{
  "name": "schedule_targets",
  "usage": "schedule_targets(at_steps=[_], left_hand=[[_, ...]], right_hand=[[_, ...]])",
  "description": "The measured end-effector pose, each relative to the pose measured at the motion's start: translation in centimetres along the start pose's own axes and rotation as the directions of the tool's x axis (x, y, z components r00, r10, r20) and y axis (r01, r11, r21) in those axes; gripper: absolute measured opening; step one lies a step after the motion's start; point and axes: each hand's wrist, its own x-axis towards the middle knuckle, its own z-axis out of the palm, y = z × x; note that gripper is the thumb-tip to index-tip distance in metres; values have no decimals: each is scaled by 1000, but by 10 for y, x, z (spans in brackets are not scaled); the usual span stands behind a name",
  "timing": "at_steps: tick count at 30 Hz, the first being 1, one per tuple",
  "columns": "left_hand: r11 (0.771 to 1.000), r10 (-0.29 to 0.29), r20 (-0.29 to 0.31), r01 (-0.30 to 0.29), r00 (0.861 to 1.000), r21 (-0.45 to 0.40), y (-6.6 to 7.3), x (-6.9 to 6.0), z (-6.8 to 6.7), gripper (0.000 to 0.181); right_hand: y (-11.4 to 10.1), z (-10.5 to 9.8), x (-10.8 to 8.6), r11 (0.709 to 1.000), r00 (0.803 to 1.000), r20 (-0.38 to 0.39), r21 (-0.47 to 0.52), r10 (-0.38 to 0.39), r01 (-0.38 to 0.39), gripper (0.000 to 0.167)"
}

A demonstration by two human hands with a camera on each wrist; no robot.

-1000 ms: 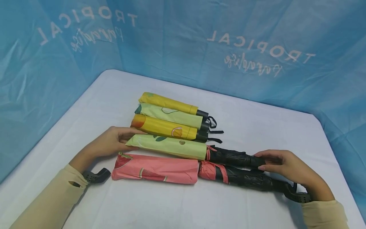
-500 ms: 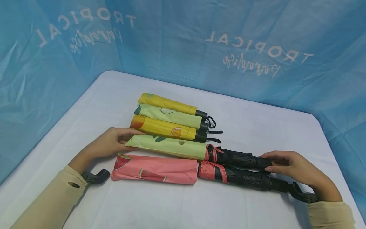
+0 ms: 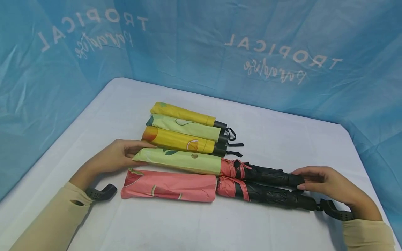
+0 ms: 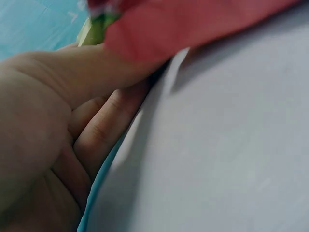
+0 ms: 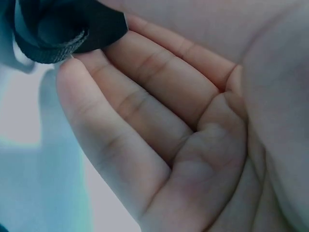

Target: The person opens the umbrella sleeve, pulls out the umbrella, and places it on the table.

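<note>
In the head view, a folded umbrella (image 3: 267, 175) with black folds and pink trim sticks out of the right end of a light green sleeve (image 3: 180, 161). My left hand (image 3: 120, 153) pinches the sleeve's left end. At the far right, my right hand (image 3: 328, 179) grips the umbrella's black handle end between thumb and fingers. Just in front lies a pink watermelon-print sleeve (image 3: 169, 185), with another black-and-pink folded umbrella (image 3: 267, 197) at its right end. The left wrist view shows my thumb under the pink sleeve (image 4: 183, 29); the fingertips are hidden.
Behind lie three sleeved umbrellas with black handles: a yellow one (image 3: 182, 113), a light green one (image 3: 185, 126) and an orange-print yellow one (image 3: 176, 140). They rest on a white table (image 3: 194, 226). A blue printed curtain (image 3: 201, 52) hangs behind.
My right hand has moved right with the umbrella's handle end, and more of its pink part shows outside the light green sleeve. My left hand and that sleeve have shifted slightly left.
</note>
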Motion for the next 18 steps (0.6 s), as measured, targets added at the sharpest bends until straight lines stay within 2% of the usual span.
schedule_targets(at_steps=[6,9,14,18], left_hand=[[1000,-3,-2,3,1000,-10,-8,-5,-10,57],[1000,-2,1,2,1000,-21,-10,-7,-14,58],[998,13,12,-13,1000,-55,-12,-8,-18,59],[997,23,15,-22,1000,-74,-13,-8,-19,61]], right_hand=[[2,-2,-2,1000,1000,10,23,11,-11,42],[4,-3,-3,1000,1000,5,10,-7,7,42],[6,-6,-4,999,999,-5,-18,-42,42,41],[7,-7,-5,999,999,8,1,-40,40,42]])
